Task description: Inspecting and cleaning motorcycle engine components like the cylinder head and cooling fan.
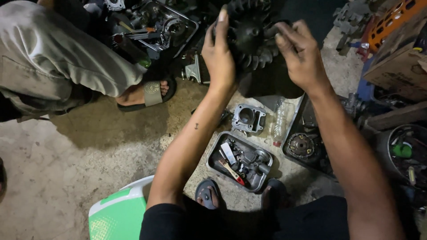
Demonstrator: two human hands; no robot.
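Observation:
I hold a round black finned engine part (250, 38) up in front of me with both hands. My left hand (219, 53) grips its left edge, fingers curled over the rim. On the part's right side, my right hand (300, 53) pinches the fins. Below my arms on the concrete floor lie a grey metal cylinder block (248, 118) and a small metal tray (214, 156) filled with several small parts and a red-handled tool. My sandalled feet (207, 194) are at the bottom.
Another person crouches at the upper left, one sandalled foot (147, 92) on the floor, beside an opened engine (155, 24). A clear plastic bottle (279, 120), a dark tray with a round clutch part (301, 146), a cardboard box (400, 62) and a green-white stool (118, 213) surround me.

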